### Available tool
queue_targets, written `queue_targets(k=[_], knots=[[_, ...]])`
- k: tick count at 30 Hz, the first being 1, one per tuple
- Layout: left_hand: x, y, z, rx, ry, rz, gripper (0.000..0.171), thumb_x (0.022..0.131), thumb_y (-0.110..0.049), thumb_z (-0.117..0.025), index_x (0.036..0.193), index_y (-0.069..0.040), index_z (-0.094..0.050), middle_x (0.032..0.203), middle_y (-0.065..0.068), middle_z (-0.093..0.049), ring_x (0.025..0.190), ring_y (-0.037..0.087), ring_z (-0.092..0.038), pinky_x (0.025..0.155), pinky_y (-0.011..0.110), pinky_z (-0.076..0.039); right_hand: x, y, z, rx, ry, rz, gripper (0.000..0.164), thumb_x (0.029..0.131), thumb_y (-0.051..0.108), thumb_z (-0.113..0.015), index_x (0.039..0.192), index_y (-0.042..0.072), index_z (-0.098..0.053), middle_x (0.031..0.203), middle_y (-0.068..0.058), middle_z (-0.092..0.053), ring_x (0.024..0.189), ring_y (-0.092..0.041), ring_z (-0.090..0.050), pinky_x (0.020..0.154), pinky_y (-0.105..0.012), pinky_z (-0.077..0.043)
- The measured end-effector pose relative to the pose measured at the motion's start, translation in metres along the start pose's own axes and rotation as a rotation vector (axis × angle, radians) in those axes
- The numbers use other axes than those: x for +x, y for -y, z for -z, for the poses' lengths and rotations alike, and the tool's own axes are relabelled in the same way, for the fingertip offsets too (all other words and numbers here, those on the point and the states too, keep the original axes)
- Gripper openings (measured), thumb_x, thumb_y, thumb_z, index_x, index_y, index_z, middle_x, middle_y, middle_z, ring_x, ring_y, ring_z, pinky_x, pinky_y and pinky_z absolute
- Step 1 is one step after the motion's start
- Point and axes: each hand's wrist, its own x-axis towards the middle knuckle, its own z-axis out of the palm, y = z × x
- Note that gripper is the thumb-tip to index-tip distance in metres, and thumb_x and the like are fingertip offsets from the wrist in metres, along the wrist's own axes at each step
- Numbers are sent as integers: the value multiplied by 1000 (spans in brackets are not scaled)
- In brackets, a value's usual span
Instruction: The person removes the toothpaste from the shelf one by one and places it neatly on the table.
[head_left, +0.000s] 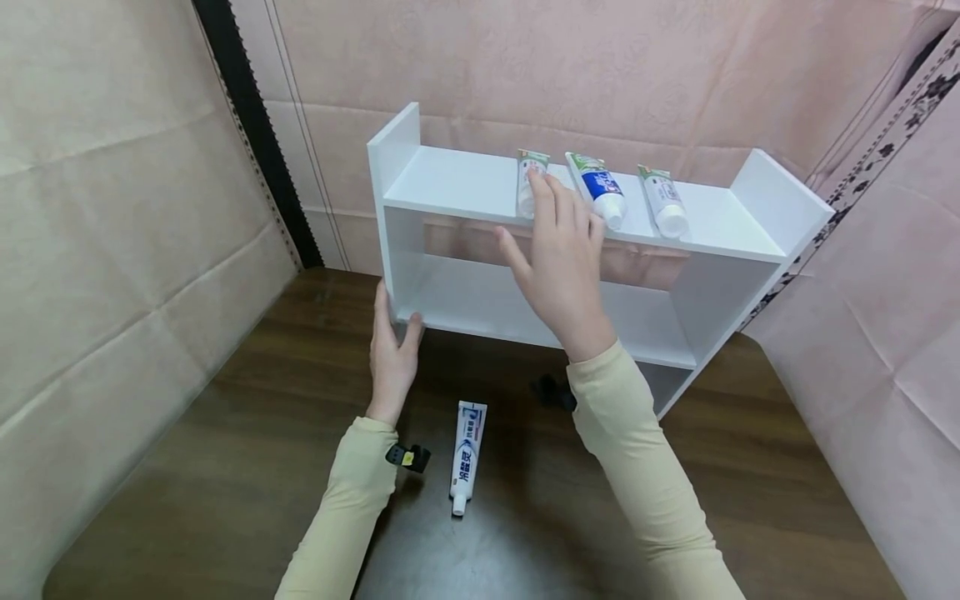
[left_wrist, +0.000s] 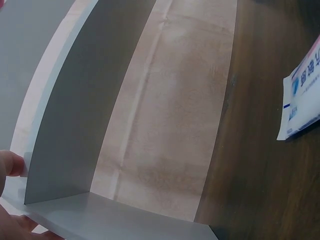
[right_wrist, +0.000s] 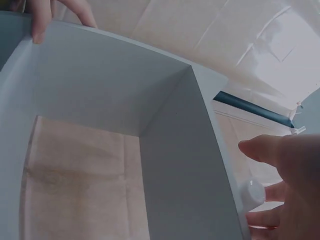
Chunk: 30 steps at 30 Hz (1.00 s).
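Observation:
A small white shelf unit (head_left: 468, 179) stands on the table. My left hand (head_left: 393, 367) grips its lower left side, thumb at the front edge and fingers around the outer side. My right hand (head_left: 566, 267) reaches over the top board, its fingers fairly straight on the leftmost toothpaste tube (head_left: 524, 198) and the thumb apart. In the right wrist view that tube's white cap (right_wrist: 253, 194) shows beside the fingers. A blue-and-white toothpaste tube (head_left: 602, 185) and another whitish toothpaste tube (head_left: 663, 204) lie to the right on the same board, caps forward.
A white toothpaste tube (head_left: 467, 458) with blue lettering lies on the dark wooden table (head_left: 247, 450), between the forearms. Pale cloth walls (head_left: 112, 208) surround the table. A dark strip (head_left: 262, 133) runs down the back left corner.

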Motion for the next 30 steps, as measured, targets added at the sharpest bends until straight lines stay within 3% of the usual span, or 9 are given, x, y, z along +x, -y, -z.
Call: queue_targets(k=[6, 14, 18, 30], knots=[[1, -1, 0, 4, -5, 0, 65, 100, -15, -49, 155, -29, -17, 156, 8, -30, 138, 30, -37, 110, 62, -31, -1, -3, -2, 23, -36, 5, 61, 94, 32, -61, 145, 7, -39, 147, -15, -42, 137, -30, -37, 105, -47, -26], [3, -2, 1, -1, 0, 3, 65, 100, -15, -49, 155, -29, -17, 157, 6, -29, 139, 29, -36, 111, 60, -30, 11, -6, -1, 77, -95, -6, 40, 92, 33, -64, 120, 7, -50, 122, -16, -48, 120, -30, -46, 97, -46, -34], [2, -1, 1, -2, -1, 14, 66, 100, -16, -50, 155, -28, -17, 157, 6, -30, 138, 30, -36, 110, 61, -30, 20, -5, -4, 64, -116, 0, 34, 92, 30, -63, 112, 5, -52, 115, -17, -48, 116, -31, -49, 100, -43, -36], [-1, -1, 1, -8, -4, 19, 65, 100, -14, -50, 155, -26, -18, 156, 10, -30, 136, 31, -36, 110, 64, -28, 19, -9, -13, 91, -189, 13, 27, 92, 20, -59, 113, 4, -59, 105, -19, -54, 105, -33, -48, 100, -41, -35]])
